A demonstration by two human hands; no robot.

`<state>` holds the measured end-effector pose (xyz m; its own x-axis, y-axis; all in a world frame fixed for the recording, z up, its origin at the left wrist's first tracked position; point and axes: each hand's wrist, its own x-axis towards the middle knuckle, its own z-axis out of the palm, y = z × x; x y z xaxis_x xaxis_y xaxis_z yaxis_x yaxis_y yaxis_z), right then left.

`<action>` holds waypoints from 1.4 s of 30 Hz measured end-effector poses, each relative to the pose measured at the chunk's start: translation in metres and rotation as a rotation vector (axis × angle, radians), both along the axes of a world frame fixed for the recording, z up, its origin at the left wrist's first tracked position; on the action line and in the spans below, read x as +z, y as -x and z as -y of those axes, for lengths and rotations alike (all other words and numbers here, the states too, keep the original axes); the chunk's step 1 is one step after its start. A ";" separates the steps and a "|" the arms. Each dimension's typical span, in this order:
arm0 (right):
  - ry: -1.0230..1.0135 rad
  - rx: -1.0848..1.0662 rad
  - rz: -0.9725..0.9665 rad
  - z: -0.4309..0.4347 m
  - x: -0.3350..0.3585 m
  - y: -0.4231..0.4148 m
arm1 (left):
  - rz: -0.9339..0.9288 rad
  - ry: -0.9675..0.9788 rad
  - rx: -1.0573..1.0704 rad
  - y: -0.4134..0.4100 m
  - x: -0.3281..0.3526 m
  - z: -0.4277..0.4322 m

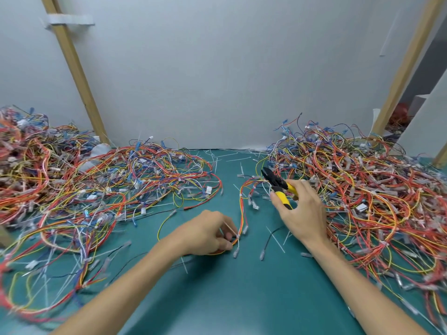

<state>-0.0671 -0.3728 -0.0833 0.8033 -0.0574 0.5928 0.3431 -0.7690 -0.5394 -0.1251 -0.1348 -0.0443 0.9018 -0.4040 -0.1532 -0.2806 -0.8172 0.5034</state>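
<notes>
My left hand [208,234] rests on the green table [232,293] and pinches a red, orange and yellow wire harness [242,213] at a white cable tie. That harness curves away from the hand toward the right pile. My right hand [298,211] is raised above the table and grips yellow-and-black cutting pliers [278,187]. The black jaws point up and left, just over the far end of the harness.
A big tangle of coloured wires [92,189] covers the left of the table, and another pile [367,189] covers the right. Cut white cable-tie ends [275,239] lie scattered in the middle. Wooden posts [75,71] lean against the grey wall behind.
</notes>
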 end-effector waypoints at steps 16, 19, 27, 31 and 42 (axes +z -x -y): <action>-0.132 -0.048 -0.014 0.004 -0.003 -0.006 | -0.444 0.819 -0.160 -0.044 0.080 0.028; -0.162 -0.037 -0.036 0.006 -0.003 -0.007 | -0.492 1.119 -0.119 -0.049 0.080 0.024; -0.128 0.009 -0.058 0.004 -0.003 -0.006 | -0.226 0.972 0.227 -0.027 -0.020 0.027; -0.006 0.036 -0.109 0.004 -0.006 -0.006 | -0.094 0.850 0.233 -0.024 -0.039 0.020; -0.055 0.112 -0.087 0.000 -0.002 -0.004 | -0.123 0.918 0.110 -0.031 -0.039 0.015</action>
